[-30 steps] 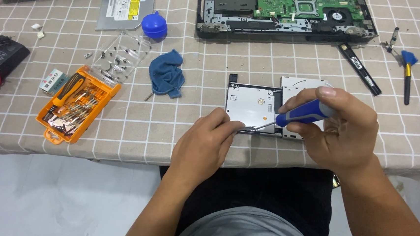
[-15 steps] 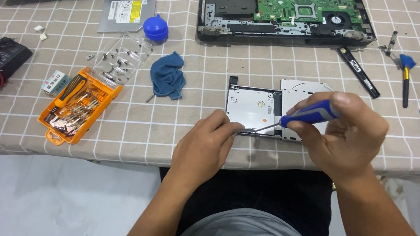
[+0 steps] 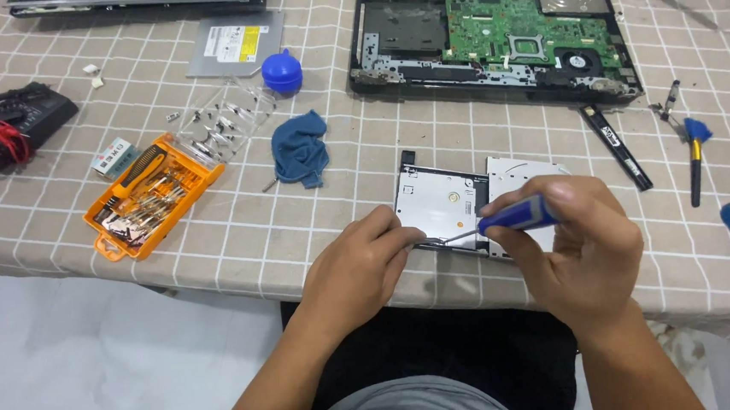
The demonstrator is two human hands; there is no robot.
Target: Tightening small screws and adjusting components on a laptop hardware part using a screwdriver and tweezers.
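Checked cloth, beige with white grid lines [image 3: 58,226], covers the whole table, and its front edge hangs over a pale grey floor [image 3: 67,354]; no wall shows.

One silver optical drive [image 3: 444,210] lies flat near the front edge, its loose metal cover plate [image 3: 513,177] just beside it on the right. The left hand [image 3: 359,270] rests on the cloth with its fingertips pinched narrow at the drive's front edge, touching it. The right hand [image 3: 582,250] is closed around one blue-handled screwdriver [image 3: 520,215], whose thin shaft slants down and left to the drive's front edge, meeting the left fingertips.

Counted across the table:
- One opened laptop base [image 3: 490,33] with a green circuit board, at the back.
- One second optical drive [image 3: 234,45], grey with a label, back left.
- One blue rubber dust blower [image 3: 282,71] beside it.
- One crumpled blue cloth [image 3: 301,149] in the middle.
- One orange screwdriver bit case [image 3: 154,194], open, with its clear lid [image 3: 226,120] holding small screws, too tiny to count.
- One black multimeter [image 3: 13,127] with red leads, far left.
- One black plastic strip [image 3: 616,146] right of the drive.
- One blue-tipped tool [image 3: 696,160] further right; what kind cannot be told.
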